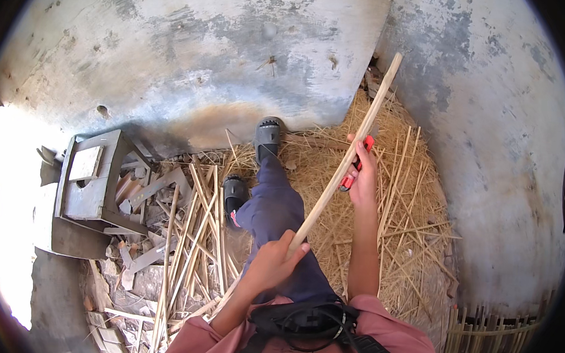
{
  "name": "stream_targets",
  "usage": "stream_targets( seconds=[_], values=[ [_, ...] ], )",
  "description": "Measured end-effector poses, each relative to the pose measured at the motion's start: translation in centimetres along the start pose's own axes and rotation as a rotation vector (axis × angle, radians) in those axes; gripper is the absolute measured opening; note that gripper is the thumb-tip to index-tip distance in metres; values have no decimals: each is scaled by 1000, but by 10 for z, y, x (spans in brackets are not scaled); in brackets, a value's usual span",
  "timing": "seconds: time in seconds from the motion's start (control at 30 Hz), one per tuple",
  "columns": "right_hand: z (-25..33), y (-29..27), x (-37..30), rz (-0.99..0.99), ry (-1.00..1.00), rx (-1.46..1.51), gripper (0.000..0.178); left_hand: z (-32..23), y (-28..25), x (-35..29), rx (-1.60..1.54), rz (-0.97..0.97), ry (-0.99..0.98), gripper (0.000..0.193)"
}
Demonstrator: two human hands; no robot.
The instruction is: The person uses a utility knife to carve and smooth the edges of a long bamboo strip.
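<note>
A long pale strip of split wood or bamboo [323,201] slants across my lap, its far end raised toward the corner of the walls. My left hand [273,265] is closed round its near part, thumb along the top. In my right hand [364,181] is a red and black utility knife [368,143], gripped beside the strip's middle. The blade is hard to make out, and I cannot tell whether it touches the wood.
Thin shavings [334,173] cover the floor, with loose strips [394,182] to the right. More long strips [193,229] lie left of my legs. A wooden stool-like frame [93,192] stands among rubble at the left. Worn walls [212,51] enclose the corner; a slatted bamboo piece [491,341] is lower right.
</note>
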State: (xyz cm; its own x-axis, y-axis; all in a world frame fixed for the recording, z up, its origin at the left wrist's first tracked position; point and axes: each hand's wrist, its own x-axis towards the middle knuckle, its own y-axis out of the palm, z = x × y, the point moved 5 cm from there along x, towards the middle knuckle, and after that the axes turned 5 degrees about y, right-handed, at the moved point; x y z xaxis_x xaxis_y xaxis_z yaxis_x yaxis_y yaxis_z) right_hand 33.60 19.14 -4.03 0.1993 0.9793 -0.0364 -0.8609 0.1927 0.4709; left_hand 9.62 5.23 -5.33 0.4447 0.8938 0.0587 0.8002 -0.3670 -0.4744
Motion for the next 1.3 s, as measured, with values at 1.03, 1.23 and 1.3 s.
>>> stream_targets(
  seconds=[1.03, 1.23, 1.3],
  values=[
    [-282, -420, -75, -661, 950, -1064, 28, 484, 81, -287, 308, -102, -1214, 81],
    [-295, -412, -81, -537, 860, -1186, 33, 503, 80, -289, -254, -119, -1092, 50],
    [-289, -396, -72, -489, 876, -1167, 32, 532, 75, -307, -807, -238, -927, 42]
  ],
)
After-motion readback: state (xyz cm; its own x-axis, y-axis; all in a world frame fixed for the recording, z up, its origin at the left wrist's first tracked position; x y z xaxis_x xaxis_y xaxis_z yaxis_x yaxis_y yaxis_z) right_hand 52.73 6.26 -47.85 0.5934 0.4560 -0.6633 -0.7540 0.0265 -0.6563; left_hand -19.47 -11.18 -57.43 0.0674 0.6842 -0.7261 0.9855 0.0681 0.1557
